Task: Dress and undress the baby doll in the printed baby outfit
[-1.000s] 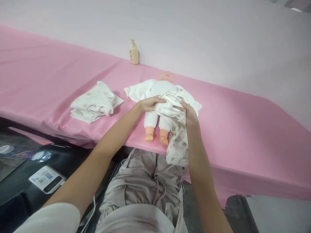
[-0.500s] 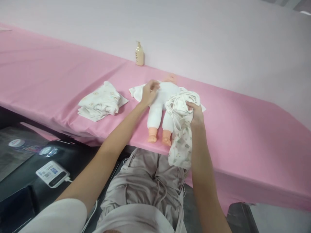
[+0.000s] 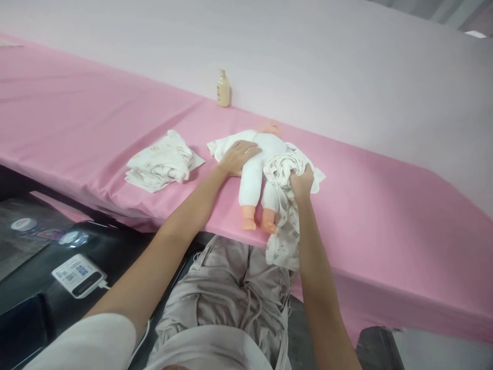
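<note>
One doll (image 3: 259,169) lies on the pink table cover (image 3: 385,205), dressed in white, feet toward the person and just at the table's near edge; its head is mostly hidden, only a bit of pink skin shows at the far end.

Left hand (image 3: 238,155) – flat on the doll's torso, fingers spread and relaxed, gripping nothing, resting on the white cloth.

Right hand (image 3: 301,181) – fingers closed tight around one bunched printed garment (image 3: 283,205), just right of the doll's legs. The garment's loose end hangs down past the table edge, beside the doll's feet.

One white cloth (image 3: 221,146) lies spread under the doll, its corners sticking out left and right of the body.

One folded pile of printed clothes (image 3: 162,164) sits left of the doll, apart from it, untouched; cannot tell how many pieces are in it.

One small lotion bottle (image 3: 223,89) stands upright well behind the doll, against the pale wall.

One white device with a label (image 3: 77,275), a cable plugged in, lies on the dark surface below the table, far left of the doll and nearer the person.

Two bare forearms in view, the person's lap in beige trousers below the doll.
</note>
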A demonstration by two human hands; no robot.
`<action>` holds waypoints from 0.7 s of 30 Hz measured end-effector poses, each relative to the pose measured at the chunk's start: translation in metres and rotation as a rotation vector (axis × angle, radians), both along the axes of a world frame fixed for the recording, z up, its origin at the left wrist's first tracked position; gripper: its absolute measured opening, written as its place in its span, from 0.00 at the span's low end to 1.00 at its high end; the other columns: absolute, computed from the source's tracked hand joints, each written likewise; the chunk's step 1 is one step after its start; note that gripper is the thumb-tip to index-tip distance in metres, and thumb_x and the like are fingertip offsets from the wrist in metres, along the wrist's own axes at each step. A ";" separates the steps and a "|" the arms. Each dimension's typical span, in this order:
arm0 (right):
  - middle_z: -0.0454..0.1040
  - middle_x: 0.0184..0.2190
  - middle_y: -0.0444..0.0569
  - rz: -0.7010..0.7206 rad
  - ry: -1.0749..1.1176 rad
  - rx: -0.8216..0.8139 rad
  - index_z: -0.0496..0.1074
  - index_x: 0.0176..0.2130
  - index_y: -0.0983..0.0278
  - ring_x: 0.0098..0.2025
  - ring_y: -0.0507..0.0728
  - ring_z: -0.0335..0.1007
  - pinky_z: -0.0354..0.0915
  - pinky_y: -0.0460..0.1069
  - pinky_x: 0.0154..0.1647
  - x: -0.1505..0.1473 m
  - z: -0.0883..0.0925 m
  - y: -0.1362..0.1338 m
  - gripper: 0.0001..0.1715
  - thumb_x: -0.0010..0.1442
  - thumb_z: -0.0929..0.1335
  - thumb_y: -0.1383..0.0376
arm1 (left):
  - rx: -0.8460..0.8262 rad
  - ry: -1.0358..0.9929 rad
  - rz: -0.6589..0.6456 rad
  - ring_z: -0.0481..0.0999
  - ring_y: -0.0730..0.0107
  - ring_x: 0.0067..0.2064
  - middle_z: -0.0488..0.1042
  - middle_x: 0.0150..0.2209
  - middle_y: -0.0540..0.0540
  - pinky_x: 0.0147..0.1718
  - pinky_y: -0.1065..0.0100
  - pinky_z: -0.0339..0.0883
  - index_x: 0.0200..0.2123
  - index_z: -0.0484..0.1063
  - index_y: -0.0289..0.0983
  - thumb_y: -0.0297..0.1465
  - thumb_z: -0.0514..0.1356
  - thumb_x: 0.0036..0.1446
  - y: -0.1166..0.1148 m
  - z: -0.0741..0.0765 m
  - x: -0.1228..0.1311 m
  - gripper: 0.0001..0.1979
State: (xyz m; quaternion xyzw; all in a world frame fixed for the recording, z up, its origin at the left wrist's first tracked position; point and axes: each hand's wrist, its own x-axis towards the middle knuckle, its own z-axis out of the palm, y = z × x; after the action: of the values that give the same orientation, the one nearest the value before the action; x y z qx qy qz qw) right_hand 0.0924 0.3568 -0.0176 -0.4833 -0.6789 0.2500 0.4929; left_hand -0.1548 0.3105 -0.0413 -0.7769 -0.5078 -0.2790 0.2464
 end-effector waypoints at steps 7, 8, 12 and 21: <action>0.73 0.40 0.53 -0.024 -0.039 -0.052 0.66 0.38 0.63 0.44 0.62 0.68 0.64 0.59 0.51 0.003 -0.002 0.004 0.14 0.48 0.64 0.65 | 0.223 0.002 -0.348 0.69 0.56 0.58 0.75 0.49 0.38 0.56 0.52 0.60 0.51 0.71 0.39 0.46 0.55 0.59 0.000 0.006 0.024 0.23; 0.73 0.40 0.53 -0.020 -0.046 -0.063 0.66 0.39 0.62 0.44 0.62 0.68 0.64 0.59 0.51 0.003 -0.002 0.005 0.14 0.48 0.64 0.65 | 0.249 -0.050 -0.365 0.70 0.57 0.57 0.76 0.48 0.39 0.57 0.53 0.61 0.50 0.71 0.39 0.45 0.55 0.60 0.000 0.006 0.029 0.22; 0.73 0.39 0.54 -0.012 -0.076 -0.003 0.65 0.38 0.63 0.43 0.62 0.69 0.65 0.60 0.50 0.002 0.001 0.001 0.14 0.48 0.63 0.64 | 0.265 -0.526 -0.226 0.76 0.58 0.49 0.76 0.46 0.36 0.49 0.59 0.69 0.52 0.66 0.33 0.52 0.59 0.53 0.002 0.003 0.048 0.33; 0.66 0.38 0.58 0.173 -0.064 0.571 0.62 0.39 0.62 0.46 0.66 0.67 0.66 0.62 0.46 -0.012 -0.002 -0.038 0.24 0.40 0.62 0.56 | 0.115 -0.862 0.104 0.77 0.57 0.45 0.76 0.45 0.38 0.42 0.59 0.71 0.57 0.60 0.34 0.53 0.58 0.53 0.001 0.005 0.060 0.37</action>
State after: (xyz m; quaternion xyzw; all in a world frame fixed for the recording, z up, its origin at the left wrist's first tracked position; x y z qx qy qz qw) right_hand 0.0801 0.3190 -0.0191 -0.2733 -0.7757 0.0747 0.5639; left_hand -0.0953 0.3117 -0.0366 -0.5477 -0.5864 -0.5929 0.0683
